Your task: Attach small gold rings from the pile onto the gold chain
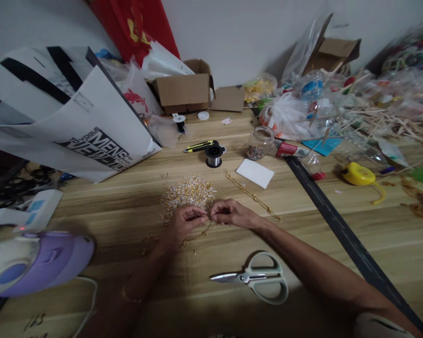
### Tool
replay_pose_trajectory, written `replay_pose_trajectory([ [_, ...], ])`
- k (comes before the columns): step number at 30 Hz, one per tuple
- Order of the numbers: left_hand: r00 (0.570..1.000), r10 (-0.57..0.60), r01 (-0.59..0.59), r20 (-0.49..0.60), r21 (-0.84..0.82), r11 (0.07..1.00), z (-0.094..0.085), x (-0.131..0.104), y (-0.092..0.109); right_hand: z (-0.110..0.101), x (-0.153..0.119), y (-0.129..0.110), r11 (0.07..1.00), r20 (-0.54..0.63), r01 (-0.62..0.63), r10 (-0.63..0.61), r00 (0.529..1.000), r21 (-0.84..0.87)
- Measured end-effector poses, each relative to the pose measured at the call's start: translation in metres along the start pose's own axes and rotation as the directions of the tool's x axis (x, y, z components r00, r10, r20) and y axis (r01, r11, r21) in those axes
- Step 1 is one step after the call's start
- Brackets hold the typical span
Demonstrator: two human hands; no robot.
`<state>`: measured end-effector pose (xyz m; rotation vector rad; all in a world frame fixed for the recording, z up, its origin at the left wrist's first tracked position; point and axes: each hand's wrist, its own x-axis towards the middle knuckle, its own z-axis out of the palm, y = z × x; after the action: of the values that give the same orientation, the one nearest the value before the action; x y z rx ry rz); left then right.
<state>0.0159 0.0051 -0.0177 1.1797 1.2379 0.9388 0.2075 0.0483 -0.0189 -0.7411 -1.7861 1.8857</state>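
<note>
My left hand [189, 220] and my right hand [232, 213] meet fingertip to fingertip, each closed in a pinch. From between them a thin gold beaded chain [197, 235] trails down onto the table below my left fingers. The exact spot they grip is too small to make out. Just behind my fingers lies a heap of gold and clear beaded pieces [186, 192]. A second gold beaded chain [254, 197] stretches across the table beyond my right wrist. Scissors [248, 277] with pale green handles rest nearer to me, their blades pointing left.
Behind the heap are a wire spool [214, 156], a yellow-black utility knife [200, 146], a white pad [255, 173] and a bead jar [259, 143]. A purple appliance [63, 260] and a large paper bag [74, 126] stand left. A yellow tape measure [357, 173] lies right.
</note>
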Motion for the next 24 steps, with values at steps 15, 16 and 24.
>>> replay_pose_trajectory([
  [15,0.975,0.204,-0.168,-0.089,0.311,0.936,0.0068,-0.0051,-0.0026,0.0016,0.0008,-0.0001,0.999,-0.018,0.042,-0.042,0.999,-0.016],
  [16,0.971,0.220,-0.180,-0.089,0.326,0.928,0.0073,-0.0055,-0.0021,0.0018,0.0008,0.0004,0.999,-0.020,0.043,-0.044,0.999,-0.020],
  [24,0.946,0.319,-0.260,-0.060,0.447,0.856,0.0087,-0.0075,-0.0031,0.0015,0.0013,0.0038,0.998,-0.010,0.043,-0.044,0.999,-0.046],
])
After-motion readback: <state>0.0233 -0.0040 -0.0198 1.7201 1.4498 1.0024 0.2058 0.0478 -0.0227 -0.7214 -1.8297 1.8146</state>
